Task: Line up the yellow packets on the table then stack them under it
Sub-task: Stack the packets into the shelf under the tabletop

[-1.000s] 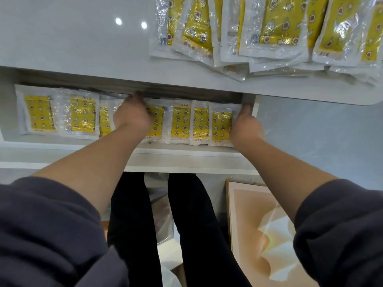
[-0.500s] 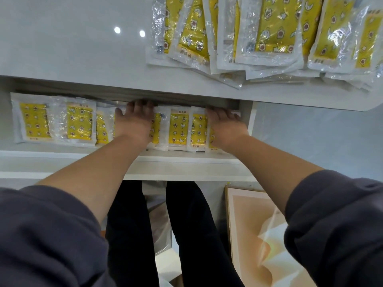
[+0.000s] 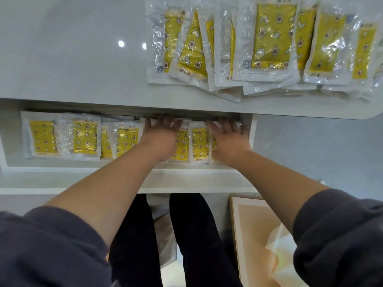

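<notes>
Yellow packets in clear, crinkled wrappers sit in two places on my feed. One lot, the shelf row (image 3: 83, 139), lies flat and side by side on the white shelf (image 3: 83, 180) just under the counter (image 3: 72, 59). Its edges overlap here and there, and it runs from near the shelf's left end to its right end wall. The other lot, the counter heap (image 3: 271, 38), is spread in a loose overlapping fan on the right part of the counter, with some packets tilted.

Both hands are on the shelf row. The left hand (image 3: 160, 137) lies palm down over a packet near the middle of the row. Its fingers are straight and a little spread, the tips reaching into the shadow under the counter edge — its grip is slack, closed round nothing. The right hand (image 3: 230, 141) lies palm down on the last packets at the right end, just beside the end wall, fingers splayed and straight, grip likewise apart. Two packets show between the hands.

Dark sleeves (image 3: 51, 245) end at the forearms. Below the shelf I see dark trouser legs (image 3: 196, 235) and, to the right, a pale framed panel (image 3: 259, 235) — whether it leans or lies flat I cannot tell.
</notes>
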The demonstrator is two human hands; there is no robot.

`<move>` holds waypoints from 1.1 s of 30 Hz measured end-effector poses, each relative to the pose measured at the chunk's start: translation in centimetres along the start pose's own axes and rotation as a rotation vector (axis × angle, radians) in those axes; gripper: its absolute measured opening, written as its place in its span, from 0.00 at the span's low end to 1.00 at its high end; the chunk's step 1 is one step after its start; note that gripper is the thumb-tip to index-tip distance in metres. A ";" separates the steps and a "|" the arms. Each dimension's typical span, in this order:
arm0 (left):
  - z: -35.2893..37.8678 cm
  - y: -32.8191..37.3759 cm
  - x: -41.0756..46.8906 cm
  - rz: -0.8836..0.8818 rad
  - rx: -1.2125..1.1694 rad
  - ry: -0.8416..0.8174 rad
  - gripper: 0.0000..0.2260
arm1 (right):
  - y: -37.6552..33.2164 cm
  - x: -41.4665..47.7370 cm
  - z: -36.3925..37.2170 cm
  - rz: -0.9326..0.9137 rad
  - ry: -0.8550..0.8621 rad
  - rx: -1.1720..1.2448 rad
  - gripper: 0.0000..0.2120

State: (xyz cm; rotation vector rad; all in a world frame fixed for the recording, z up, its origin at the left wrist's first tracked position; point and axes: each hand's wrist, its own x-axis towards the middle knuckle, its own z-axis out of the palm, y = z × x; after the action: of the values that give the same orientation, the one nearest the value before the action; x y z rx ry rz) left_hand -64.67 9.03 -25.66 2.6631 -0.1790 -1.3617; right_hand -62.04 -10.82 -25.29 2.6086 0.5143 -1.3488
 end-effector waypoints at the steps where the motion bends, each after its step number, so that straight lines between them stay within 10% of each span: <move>1: -0.4 0.3 -0.8 -0.007 -0.020 0.010 0.30 | -0.2 -0.6 -0.4 0.013 0.044 0.044 0.40; 10: -10.9 2.5 -9.1 -0.077 -0.766 0.417 0.06 | -3.0 -9.3 -9.6 0.051 0.415 0.653 0.08; 17: -19.0 4.8 -4.4 -0.355 -1.412 0.275 0.24 | -0.4 -9.5 -16.8 0.277 0.830 0.775 0.10; 25: -19.5 5.9 -1.2 -0.301 -1.387 0.250 0.06 | 2.1 -4.1 -18.9 0.599 0.565 0.874 0.38; 33: -17.5 2.8 -3.2 -0.363 -1.388 0.338 0.13 | 3.3 -3.6 -18.7 0.444 0.434 0.848 0.07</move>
State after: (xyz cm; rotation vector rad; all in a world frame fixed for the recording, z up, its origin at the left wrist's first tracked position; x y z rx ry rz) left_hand -52.45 8.09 -12.52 1.6350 0.9485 -0.5894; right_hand -48.54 -9.16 -11.51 3.3792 -0.7445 -0.9669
